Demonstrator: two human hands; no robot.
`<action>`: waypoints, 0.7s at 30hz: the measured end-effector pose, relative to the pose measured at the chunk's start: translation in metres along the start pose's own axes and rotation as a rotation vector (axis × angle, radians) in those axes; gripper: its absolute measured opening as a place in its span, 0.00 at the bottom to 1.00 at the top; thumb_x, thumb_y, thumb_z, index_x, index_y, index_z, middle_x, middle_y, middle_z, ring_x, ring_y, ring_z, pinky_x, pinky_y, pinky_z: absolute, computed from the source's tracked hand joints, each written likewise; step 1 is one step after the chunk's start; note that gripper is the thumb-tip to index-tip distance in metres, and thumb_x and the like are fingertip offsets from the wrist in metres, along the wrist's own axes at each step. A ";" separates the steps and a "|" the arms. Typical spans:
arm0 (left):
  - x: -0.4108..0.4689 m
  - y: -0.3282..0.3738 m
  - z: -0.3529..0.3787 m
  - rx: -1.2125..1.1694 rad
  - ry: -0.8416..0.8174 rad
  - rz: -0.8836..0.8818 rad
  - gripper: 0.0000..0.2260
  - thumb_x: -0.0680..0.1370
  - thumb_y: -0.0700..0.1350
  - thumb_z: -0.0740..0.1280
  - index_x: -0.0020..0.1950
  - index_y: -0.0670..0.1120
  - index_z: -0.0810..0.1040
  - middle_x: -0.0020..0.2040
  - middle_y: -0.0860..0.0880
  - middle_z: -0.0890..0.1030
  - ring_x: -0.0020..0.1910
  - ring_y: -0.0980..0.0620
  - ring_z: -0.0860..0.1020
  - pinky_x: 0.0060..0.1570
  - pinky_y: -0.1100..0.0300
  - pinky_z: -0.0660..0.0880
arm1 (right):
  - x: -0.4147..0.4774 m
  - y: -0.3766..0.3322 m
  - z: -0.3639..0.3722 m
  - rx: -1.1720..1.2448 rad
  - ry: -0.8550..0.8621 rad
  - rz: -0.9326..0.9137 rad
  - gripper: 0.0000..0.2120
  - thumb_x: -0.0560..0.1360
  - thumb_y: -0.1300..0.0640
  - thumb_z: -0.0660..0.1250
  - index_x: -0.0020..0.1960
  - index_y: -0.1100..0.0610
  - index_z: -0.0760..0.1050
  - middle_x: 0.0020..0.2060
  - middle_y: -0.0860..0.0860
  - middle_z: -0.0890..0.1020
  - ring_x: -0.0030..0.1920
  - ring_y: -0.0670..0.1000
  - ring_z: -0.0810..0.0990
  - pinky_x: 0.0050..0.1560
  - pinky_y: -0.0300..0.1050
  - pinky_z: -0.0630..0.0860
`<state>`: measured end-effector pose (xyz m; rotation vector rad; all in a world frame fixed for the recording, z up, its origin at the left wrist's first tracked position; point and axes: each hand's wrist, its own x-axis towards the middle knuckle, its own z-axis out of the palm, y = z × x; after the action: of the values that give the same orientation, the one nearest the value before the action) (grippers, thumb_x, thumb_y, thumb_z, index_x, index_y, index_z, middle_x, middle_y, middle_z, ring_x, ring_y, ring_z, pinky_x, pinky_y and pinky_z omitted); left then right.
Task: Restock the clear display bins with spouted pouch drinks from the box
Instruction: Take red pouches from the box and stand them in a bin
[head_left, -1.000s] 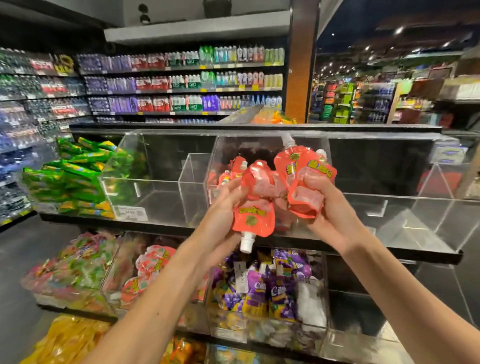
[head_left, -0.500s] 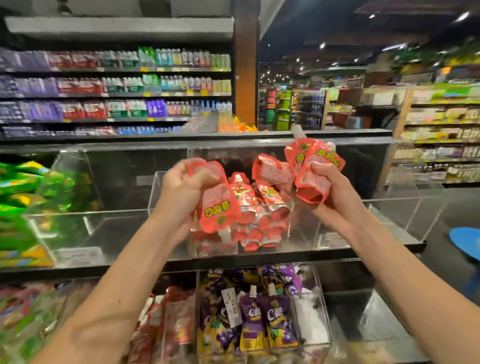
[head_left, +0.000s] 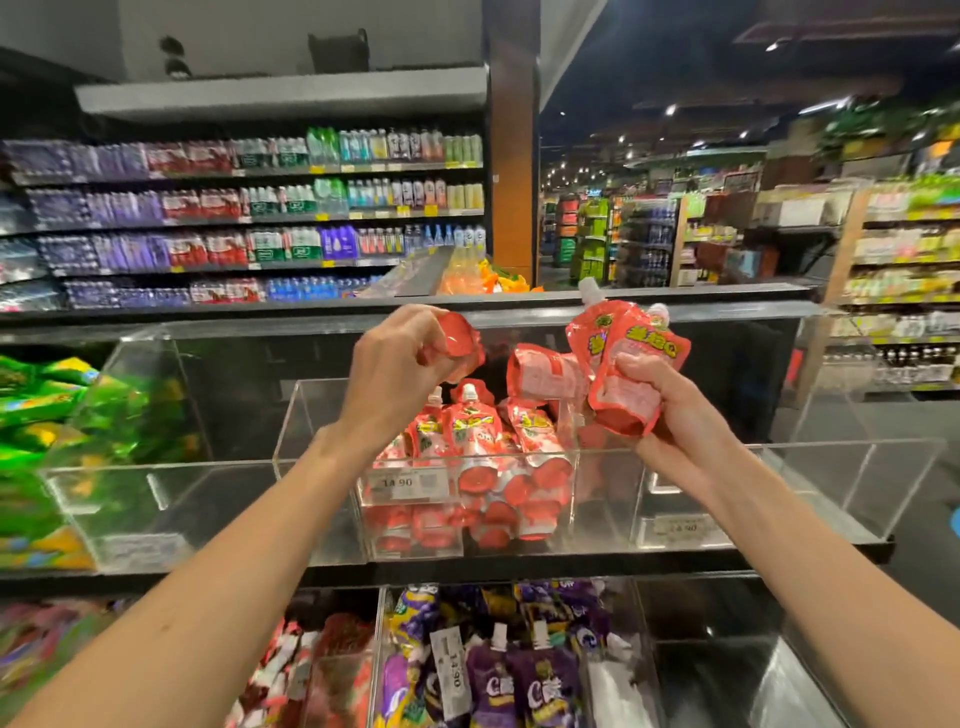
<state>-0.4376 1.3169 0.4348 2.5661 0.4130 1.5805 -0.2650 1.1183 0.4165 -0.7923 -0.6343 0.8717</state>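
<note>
My left hand (head_left: 395, 364) grips one red spouted pouch (head_left: 457, 345) by its base, above the middle clear bin (head_left: 322, 415). My right hand (head_left: 670, 410) clutches a bunch of red pouches (head_left: 623, 358), spouts pointing up, over the bin's right side. Inside that bin several red pouches (head_left: 483, 447) stand and lie in a heap behind a price tag (head_left: 397, 483). The box is not in view.
Green snack packs (head_left: 47, 415) fill the bin at the left. A clear bin (head_left: 831, 467) stands at the right. Purple pouches (head_left: 519, 675) sit in the lower row. Bottle shelves (head_left: 260, 218) line the back wall, and an aisle opens at the right.
My left hand has lifted its pouch higher and turned it base outward. The right hand holds its bunch in the same spot. The view has tilted up a little.
</note>
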 end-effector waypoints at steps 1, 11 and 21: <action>0.002 -0.002 0.007 0.047 0.005 0.029 0.13 0.70 0.48 0.79 0.38 0.45 0.76 0.53 0.52 0.83 0.45 0.51 0.81 0.42 0.54 0.79 | 0.000 -0.003 -0.002 -0.008 -0.001 -0.006 0.16 0.71 0.59 0.68 0.58 0.60 0.77 0.53 0.58 0.83 0.52 0.55 0.83 0.63 0.55 0.76; 0.024 -0.023 0.090 0.395 -0.183 0.461 0.10 0.68 0.41 0.79 0.41 0.45 0.79 0.44 0.49 0.81 0.42 0.46 0.80 0.24 0.53 0.77 | 0.007 -0.020 -0.029 0.045 0.049 -0.061 0.20 0.72 0.59 0.68 0.64 0.58 0.74 0.61 0.60 0.81 0.63 0.59 0.78 0.72 0.59 0.66; 0.024 -0.023 0.101 0.301 -0.526 0.237 0.13 0.79 0.52 0.67 0.53 0.43 0.80 0.67 0.48 0.77 0.57 0.43 0.80 0.51 0.48 0.79 | 0.003 -0.016 -0.033 0.051 0.053 0.003 0.19 0.72 0.59 0.69 0.63 0.59 0.74 0.59 0.60 0.80 0.60 0.58 0.79 0.60 0.53 0.77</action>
<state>-0.3416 1.3511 0.4044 3.2163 0.3169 0.8737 -0.2318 1.1036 0.4120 -0.7685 -0.5623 0.8635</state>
